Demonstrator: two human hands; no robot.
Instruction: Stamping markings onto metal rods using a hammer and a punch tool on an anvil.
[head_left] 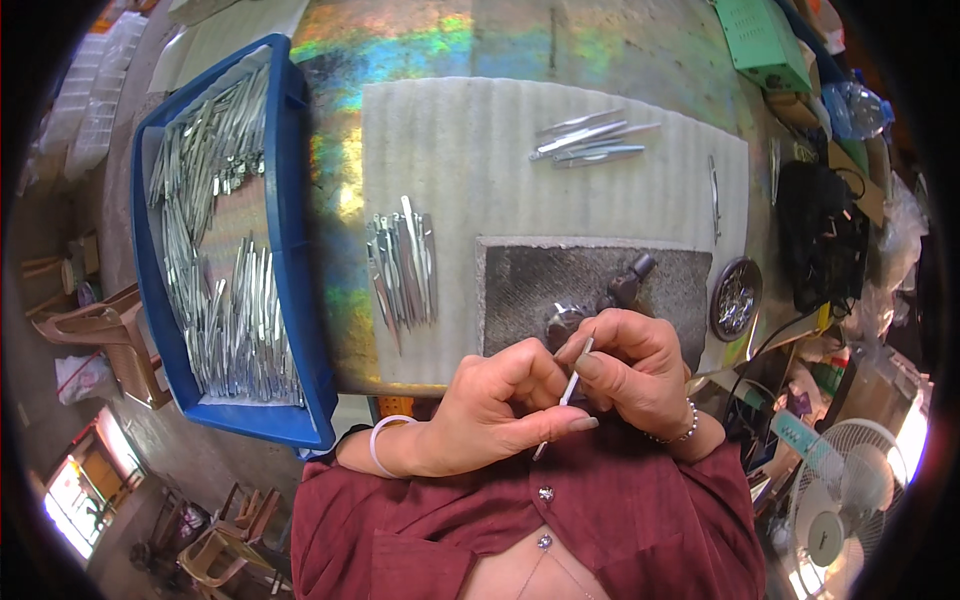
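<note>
Close to my body, my left hand (505, 395) and my right hand (635, 370) both pinch one slim, pale metal piece (573, 388). It slants between the fingertips, its thin end up by the right hand and its lower end showing below the left thumb. Just beyond the hands lies a dark textured mat (530, 280). On it stand a dark tool with a knob (627, 283) and a rounded shiny part (565, 320), partly hidden by my fingers. A bundle of slim metal pieces (403, 265) lies left on the white foam sheet (460, 150); another pile (590, 140) lies farther off.
A blue tray (318, 250) full of similar metal pieces stands at the left. On the right are a round dark dish (735, 300) of small shiny parts, a single slim piece (714, 198), a black bag (822, 235), a green box (762, 42) and a fan (840, 500).
</note>
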